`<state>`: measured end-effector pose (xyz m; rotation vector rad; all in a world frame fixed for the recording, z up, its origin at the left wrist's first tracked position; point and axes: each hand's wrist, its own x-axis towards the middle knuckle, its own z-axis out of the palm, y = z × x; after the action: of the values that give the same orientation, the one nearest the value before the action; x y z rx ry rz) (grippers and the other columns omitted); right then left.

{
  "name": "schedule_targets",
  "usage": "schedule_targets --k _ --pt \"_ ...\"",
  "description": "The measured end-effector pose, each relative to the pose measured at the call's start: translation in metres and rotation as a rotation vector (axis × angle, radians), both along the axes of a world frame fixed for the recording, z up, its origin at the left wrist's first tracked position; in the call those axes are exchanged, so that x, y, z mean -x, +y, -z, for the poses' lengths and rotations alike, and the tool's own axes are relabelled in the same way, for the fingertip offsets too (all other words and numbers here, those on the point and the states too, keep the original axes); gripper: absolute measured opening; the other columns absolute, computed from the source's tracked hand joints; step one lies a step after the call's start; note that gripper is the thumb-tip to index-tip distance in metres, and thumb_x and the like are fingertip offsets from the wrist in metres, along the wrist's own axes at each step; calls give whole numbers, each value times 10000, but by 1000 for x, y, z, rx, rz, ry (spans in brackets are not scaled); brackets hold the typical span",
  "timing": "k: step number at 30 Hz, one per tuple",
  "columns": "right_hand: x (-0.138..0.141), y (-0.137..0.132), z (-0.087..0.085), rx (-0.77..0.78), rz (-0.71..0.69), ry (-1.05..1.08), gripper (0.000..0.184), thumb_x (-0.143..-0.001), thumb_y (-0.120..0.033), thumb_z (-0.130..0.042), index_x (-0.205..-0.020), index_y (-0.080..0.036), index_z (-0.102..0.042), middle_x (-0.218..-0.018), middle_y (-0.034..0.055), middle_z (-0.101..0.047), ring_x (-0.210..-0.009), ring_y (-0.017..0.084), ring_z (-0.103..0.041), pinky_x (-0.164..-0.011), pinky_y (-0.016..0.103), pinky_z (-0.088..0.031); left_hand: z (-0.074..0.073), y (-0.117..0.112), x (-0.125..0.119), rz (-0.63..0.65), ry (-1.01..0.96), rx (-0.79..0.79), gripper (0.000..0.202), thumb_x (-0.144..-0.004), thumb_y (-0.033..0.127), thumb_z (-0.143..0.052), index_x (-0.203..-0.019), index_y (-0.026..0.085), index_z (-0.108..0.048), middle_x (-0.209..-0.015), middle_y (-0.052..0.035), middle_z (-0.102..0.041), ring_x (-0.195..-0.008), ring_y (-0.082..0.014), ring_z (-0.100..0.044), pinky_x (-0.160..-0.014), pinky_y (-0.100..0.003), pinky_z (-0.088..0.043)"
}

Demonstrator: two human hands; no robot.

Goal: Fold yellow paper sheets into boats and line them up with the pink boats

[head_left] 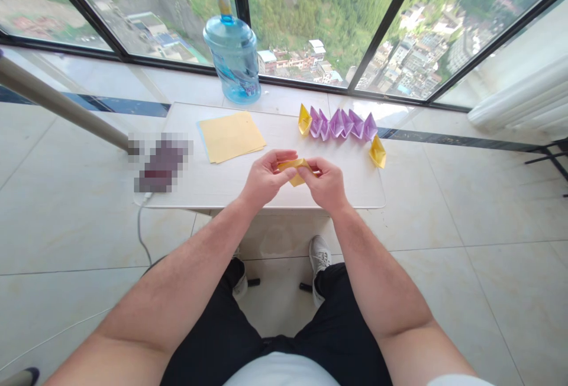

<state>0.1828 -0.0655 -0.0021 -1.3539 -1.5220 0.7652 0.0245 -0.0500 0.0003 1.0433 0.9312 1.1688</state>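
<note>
Both my hands pinch a small folded yellow paper (296, 171) above the near middle of a low white table (213, 182). My left hand (265, 179) grips its left end with closed fingers, and my right hand (326, 183) grips its right end. A stack of flat yellow sheets (231, 135) lies on the table to the left. Behind my hands stands a row of folded paper boats: several purple ones (341, 124) with a yellow boat (304, 119) at the left end and another yellow boat (377, 151) at the right end.
A large blue water jug (233, 54) stands on the sill by the window. A blurred dark object (160, 164) with a cable lies at the table's left edge. A pale pole (57, 103) slants in from the left. My knees and a shoe (319, 254) are under the table.
</note>
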Motion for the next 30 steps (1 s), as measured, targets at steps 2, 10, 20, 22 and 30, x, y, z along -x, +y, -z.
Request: schedule_targets --k 2,10,20,22,30 --pt "0 0 0 43 14 23 217 -857 -414 -645 -889 -214 -723 -826 5 -732 -769 173 -670 -733 312 -550 0 -2 -2 -33 9 -8 321 -658 213 -836 -957 193 -721 -977 -41 -715 -940 -181 -663 -878 -314 -520" --pt "5 -3 -1 50 41 6 199 -841 -381 -645 -922 -215 -719 -853 -1 -740 -786 168 -677 -760 303 -550 1 -5 -5 -139 147 -65 176 -701 252 -816 -844 193 -733 -880 -27 -715 -865 -178 -646 -841 -298 -511" --pt "6 -4 -1 50 42 10 231 -852 -395 -630 -947 -214 -735 -869 10 -749 -794 176 -682 -759 308 -553 0 -8 -6 -170 182 -71 163 -705 248 -804 -844 193 -737 -884 -27 -715 -861 -181 -642 -843 -303 -507" --pt "7 -4 -1 49 45 4 231 -851 -397 -631 -944 -215 -738 -865 11 -749 -785 177 -681 -749 309 -553 0 -7 -6 -166 187 -73 165 -701 243 -805 -844 200 -736 -887 -22 -716 -871 -181 -643 -847 -304 -509" --pt "8 -5 0 37 62 2 228 -855 -396 -634 -941 -218 -747 -861 13 -752 -778 181 -685 -738 307 -551 3 -7 -4 -154 243 -125 153 -734 277 -779 -864 211 -736 -899 -19 -720 -874 -178 -646 -851 -309 -519"
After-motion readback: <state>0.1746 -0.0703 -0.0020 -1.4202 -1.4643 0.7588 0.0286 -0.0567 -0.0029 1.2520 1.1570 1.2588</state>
